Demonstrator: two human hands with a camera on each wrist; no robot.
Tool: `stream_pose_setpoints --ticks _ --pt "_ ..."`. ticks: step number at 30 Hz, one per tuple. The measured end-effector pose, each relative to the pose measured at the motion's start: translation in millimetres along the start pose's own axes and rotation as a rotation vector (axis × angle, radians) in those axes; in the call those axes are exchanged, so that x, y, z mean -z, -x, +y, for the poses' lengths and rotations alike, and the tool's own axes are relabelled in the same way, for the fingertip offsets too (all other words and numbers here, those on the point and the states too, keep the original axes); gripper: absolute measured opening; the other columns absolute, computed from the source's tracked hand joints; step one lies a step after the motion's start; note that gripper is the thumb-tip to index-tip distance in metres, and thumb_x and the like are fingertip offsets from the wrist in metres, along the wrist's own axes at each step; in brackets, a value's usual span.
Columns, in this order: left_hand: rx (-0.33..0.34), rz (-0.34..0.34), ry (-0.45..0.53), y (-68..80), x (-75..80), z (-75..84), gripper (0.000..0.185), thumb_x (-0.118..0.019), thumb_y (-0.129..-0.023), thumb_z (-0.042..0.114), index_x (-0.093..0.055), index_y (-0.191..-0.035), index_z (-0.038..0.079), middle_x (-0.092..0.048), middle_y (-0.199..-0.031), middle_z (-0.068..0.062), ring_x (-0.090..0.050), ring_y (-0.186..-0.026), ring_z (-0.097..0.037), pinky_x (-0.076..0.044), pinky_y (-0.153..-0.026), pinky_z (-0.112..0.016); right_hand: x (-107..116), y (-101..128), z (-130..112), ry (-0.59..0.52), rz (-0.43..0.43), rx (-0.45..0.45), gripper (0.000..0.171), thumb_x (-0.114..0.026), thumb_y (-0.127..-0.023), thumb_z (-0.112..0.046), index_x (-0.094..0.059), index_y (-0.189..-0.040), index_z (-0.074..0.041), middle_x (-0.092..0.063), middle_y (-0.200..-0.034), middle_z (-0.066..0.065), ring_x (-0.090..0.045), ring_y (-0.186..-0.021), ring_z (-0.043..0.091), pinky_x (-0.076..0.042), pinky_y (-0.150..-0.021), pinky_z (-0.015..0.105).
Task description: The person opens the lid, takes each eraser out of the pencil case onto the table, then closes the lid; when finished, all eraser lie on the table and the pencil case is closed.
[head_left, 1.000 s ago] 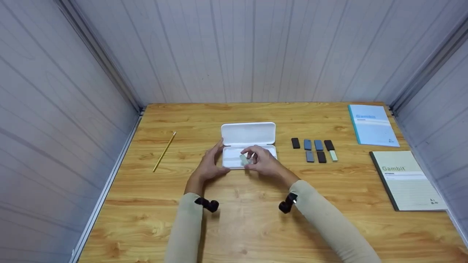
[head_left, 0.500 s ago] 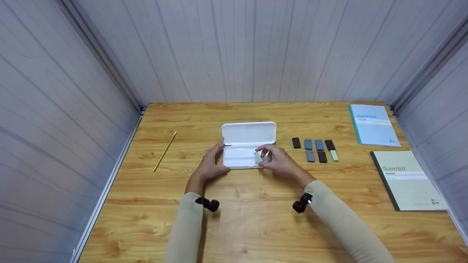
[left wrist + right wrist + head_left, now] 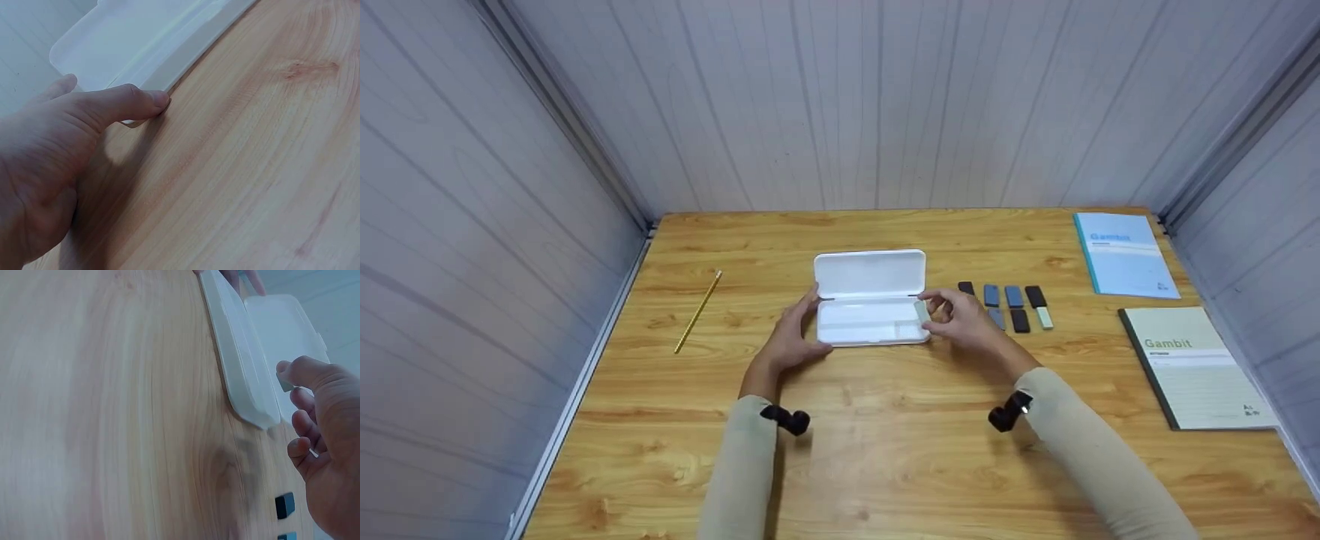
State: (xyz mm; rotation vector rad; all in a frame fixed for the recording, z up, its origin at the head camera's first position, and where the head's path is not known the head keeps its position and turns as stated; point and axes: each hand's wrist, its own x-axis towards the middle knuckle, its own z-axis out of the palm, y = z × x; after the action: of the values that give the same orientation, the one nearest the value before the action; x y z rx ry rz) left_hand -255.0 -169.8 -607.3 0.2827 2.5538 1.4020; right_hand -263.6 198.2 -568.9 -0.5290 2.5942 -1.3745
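Observation:
A white pencil case (image 3: pixel 856 324) lies open on the table, its lid (image 3: pixel 870 274) tipped back and a small compartment at its right end. My left hand (image 3: pixel 791 337) grips the left end, thumb (image 3: pixel 152 101) at the front corner and fingers at the back. Between thumb and fingertips my right hand (image 3: pixel 969 324) pinches a pale green eraser (image 3: pixel 922 312), over the right end of the case. In the right wrist view the thumb covers much of this eraser (image 3: pixel 284 382).
Right of the case lie several small erasers, among them black (image 3: pixel 1021 322), blue (image 3: pixel 1014 297) and pale green (image 3: pixel 1044 318). Two notebooks, one blue (image 3: pixel 1126 255) and one green (image 3: pixel 1196 367), lie at the far right. A yellow pencil (image 3: pixel 697 312) lies on the left. Walls enclose the table.
My right hand has moved rightward along the case with the eraser, from near its middle to its right end. My left hand keeps its hold on the left end.

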Motion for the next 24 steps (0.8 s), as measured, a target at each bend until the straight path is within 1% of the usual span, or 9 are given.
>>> stream_pose_setpoints --ticks 4,11,15,18,24 --pt "-0.005 0.007 0.003 -0.4 0.3 -1.3 0.117 -0.093 -0.090 0.013 -0.022 -0.182 0.025 -0.047 -0.180 -0.008 -0.026 -0.173 -0.037 -0.017 -0.143 -0.062 10 4 7 0.021 0.023 -0.017 0.047 -0.081 -0.099 -0.003 -0.070 -0.145 0.000 -0.071 -0.117 0.019 -0.054 -0.083 0.012 -0.044 -0.072 0.021" --pt "-0.002 0.001 -0.019 -0.4 0.6 -1.5 0.119 -0.092 -0.091 0.014 -0.019 -0.183 0.028 -0.046 -0.181 -0.007 -0.024 -0.174 -0.037 -0.017 -0.144 -0.061 26 12 21 0.044 0.056 -0.050 0.046 -0.081 -0.100 -0.006 -0.069 -0.144 0.002 -0.073 -0.117 0.021 -0.053 -0.080 0.009 -0.043 -0.069 0.021" --pt "-0.015 0.006 -0.018 0.3 0.3 -1.1 0.118 -0.093 -0.090 0.014 -0.021 -0.182 0.026 -0.048 -0.180 -0.011 -0.026 -0.174 -0.039 -0.018 -0.143 -0.062 34 17 29 0.082 0.090 -0.084 0.047 -0.084 -0.099 -0.008 -0.069 -0.143 0.003 -0.075 -0.118 0.022 -0.054 -0.081 0.010 -0.042 -0.069 0.021" --pt "-0.023 0.012 -0.006 0.0 -0.5 -1.2 0.117 -0.093 -0.089 0.013 -0.022 -0.182 0.025 -0.049 -0.179 -0.013 -0.026 -0.174 -0.041 -0.017 -0.143 -0.063 39 20 34 0.096 0.113 -0.099 0.047 -0.084 -0.099 -0.008 -0.069 -0.142 0.004 -0.075 -0.116 0.023 -0.054 -0.082 0.010 -0.042 -0.070 0.021" --pt "-0.010 0.016 0.009 0.0 -1.5 -0.5 0.120 -0.095 -0.088 0.011 -0.022 -0.182 0.023 -0.050 -0.178 -0.012 -0.025 -0.174 -0.040 -0.018 -0.143 -0.062 46 27 46 0.139 0.163 -0.088 0.046 -0.087 -0.098 -0.009 -0.072 -0.139 0.005 -0.078 -0.114 0.022 -0.060 -0.088 0.012 -0.046 -0.076 0.018"
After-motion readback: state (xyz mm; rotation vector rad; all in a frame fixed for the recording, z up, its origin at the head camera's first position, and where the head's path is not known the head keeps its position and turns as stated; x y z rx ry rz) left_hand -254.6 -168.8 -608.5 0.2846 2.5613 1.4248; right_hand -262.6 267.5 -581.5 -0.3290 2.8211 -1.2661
